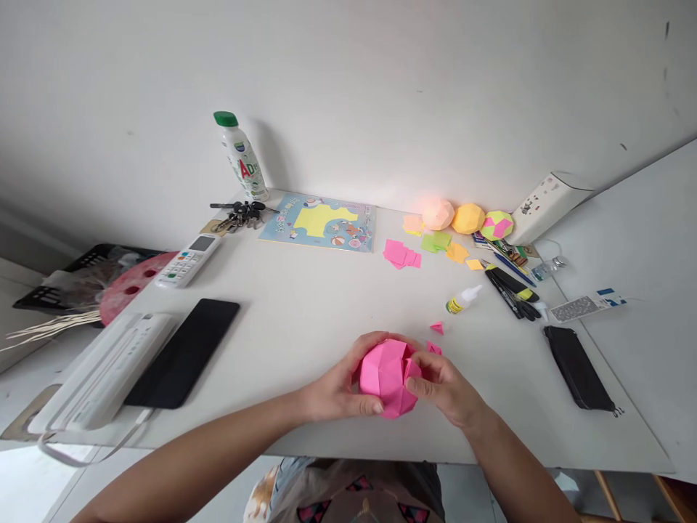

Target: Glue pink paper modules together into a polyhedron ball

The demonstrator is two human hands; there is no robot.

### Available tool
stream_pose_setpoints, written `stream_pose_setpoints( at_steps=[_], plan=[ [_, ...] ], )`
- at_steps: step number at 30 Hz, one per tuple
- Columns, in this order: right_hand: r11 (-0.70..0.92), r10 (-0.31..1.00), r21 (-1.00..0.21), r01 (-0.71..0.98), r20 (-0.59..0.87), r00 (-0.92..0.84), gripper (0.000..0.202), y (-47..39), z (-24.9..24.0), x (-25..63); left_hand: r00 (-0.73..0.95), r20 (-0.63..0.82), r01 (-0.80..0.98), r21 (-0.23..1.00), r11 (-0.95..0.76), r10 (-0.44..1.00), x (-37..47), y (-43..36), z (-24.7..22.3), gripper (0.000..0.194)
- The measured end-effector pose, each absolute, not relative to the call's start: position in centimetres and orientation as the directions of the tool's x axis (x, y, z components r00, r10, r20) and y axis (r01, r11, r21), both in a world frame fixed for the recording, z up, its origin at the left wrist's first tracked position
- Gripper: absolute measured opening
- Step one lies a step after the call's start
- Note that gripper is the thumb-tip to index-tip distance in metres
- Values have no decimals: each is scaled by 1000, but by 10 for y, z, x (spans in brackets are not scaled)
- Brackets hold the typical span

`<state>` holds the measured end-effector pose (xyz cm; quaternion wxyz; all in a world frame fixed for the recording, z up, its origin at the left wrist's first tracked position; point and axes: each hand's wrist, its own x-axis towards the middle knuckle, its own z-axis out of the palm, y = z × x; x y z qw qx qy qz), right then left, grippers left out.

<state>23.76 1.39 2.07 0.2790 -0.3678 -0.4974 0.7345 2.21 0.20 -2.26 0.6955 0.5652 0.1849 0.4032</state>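
A faceted pink paper ball is held just above or on the table near its front edge; I cannot tell whether it touches. Around its left side wraps my left hand, thumb along the front and fingers behind. On the right side, my right hand pinches a pink paper piece beside a gap in the ball's surface. Beyond the hands lie a small folded pink piece and another pink piece, partly behind the right hand. A small glue bottle lies farther right.
Pink sheets, green sheets and an orange paper ball sit toward the wall. Scissors and a black pouch are at right. A phone, remote and tall bottle occupy the left.
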Motion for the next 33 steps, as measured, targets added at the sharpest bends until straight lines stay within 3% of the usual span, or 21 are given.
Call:
stream_pose_setpoints(
  at_steps=[7, 14, 24, 33],
  plan=[
    [-324, 708, -944, 67, -289, -645, 35, 15, 24, 239, 522, 181, -101, 984, -150, 833, 16, 2, -28, 87],
    [-393, 687, -917, 71, -344, -640, 30, 14, 18, 239, 552, 233, 0, 960, -279, 801, 15, 1, -27, 87],
    [-442, 691, -894, 74, -392, -607, 25, 13, 21, 233, 566, 140, -35, 989, -146, 812, 17, -2, -20, 66],
    [-399, 709, -912, 93, -372, -599, 22, 11, 18, 232, 559, 161, -30, 984, -174, 813, 17, -3, -21, 66]
  ],
)
